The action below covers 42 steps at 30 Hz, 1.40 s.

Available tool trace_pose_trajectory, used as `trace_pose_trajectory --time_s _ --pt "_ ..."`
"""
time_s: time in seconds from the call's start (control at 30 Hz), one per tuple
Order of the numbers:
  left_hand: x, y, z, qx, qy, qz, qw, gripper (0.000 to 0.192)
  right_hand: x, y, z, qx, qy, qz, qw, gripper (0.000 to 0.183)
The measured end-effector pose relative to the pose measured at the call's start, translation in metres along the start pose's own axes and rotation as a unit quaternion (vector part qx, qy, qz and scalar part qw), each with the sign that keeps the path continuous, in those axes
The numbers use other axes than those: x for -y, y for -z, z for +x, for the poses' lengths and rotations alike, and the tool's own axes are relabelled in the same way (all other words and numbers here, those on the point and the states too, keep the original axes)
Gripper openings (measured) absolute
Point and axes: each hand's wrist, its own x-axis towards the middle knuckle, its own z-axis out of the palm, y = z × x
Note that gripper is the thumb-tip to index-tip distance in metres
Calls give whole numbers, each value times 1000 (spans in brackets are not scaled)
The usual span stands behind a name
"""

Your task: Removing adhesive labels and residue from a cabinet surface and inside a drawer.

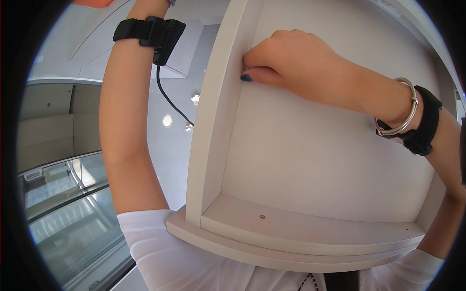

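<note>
My right hand (pixel 291 65) is inside a pale open drawer (pixel 267 232), fingers curled and thumb near the fingertips, against the inner face of the left side panel (pixel 227 120). Whether something small is between the fingertips cannot be told. A metal bangle (pixel 414 100) and a black strap (pixel 429 120) are around the right wrist. My left forearm (pixel 125 109) reaches up outside the drawer, to the left of it; the left hand is out of view past the top edge. A black strap with a device (pixel 167 40) and a cable (pixel 165 92) is on that arm.
The drawer front is close to my body at the bottom. In it are a small screw or fitting (pixel 262 216) and a small dark hole (pixel 407 229). Glass panes (pixel 80 225) and grey panels (pixel 47 127) stand at the left. An orange thing (pixel 93 3) shows at the top left.
</note>
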Motion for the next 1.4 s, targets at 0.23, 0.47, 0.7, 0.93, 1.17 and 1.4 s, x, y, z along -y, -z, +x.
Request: trace_pose_trajectory --time_s 0.23,0.47,0.7,0.93,1.17,1.4 --pt "-4 2 1 3 11 -11 1000 70 -5 27 -6 107 2 157 982 23" --pt "-20 -7 -4 7 31 -26 999 68 -3 39 -71 158 24 563 811 8" --pt "-26 -12 -10 9 22 -41 999 66 -15 16 -99 133 56 654 743 7" --pt "-26 -11 -14 20 44 -50 998 67 -7 4 -94 130 115 684 709 13" --pt "-23 -9 -20 29 52 -36 998 67 -7 -2 -90 121 150 692 696 14" --pt "-22 -13 -21 29 42 -36 998 67 -3 -4 -92 129 93 710 686 4"
